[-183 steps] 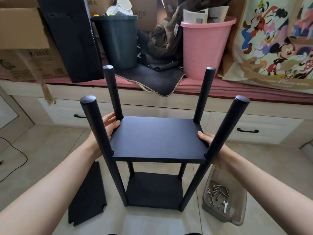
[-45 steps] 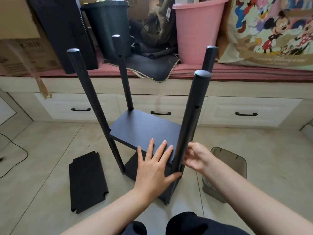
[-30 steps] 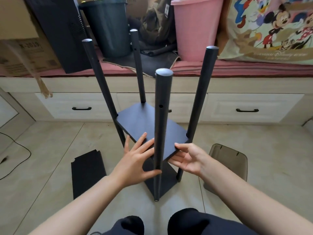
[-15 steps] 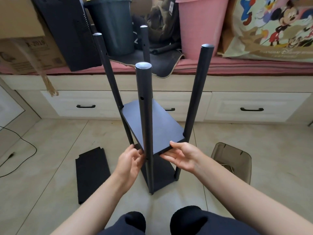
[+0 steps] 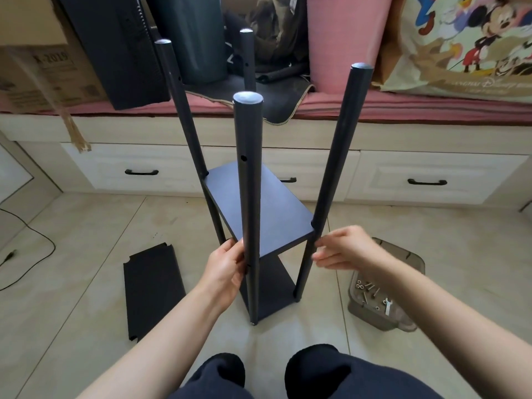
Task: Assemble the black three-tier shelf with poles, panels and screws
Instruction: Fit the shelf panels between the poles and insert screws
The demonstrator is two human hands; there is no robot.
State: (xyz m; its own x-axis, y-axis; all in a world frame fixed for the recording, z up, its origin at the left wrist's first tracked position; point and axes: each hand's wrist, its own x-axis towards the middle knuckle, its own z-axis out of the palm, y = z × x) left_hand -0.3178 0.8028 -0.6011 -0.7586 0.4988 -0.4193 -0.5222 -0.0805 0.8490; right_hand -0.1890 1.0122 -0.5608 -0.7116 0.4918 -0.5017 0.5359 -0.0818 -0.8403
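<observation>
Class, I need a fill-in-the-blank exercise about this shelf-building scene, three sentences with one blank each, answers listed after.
1. The left hand holds the nearest ____ of the shelf.
2. The spare panel lies flat on the ____.
3. The screws sit in a clear ____ beside the right hand.

Missing words: pole; floor; box

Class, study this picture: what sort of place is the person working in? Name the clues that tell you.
Most likely a room at home, perhaps a bedroom. Clues: a built-in bench with drawers and a red cushion, a cartoon-print bag, and a pink bin stored on it above a tiled floor.
</observation>
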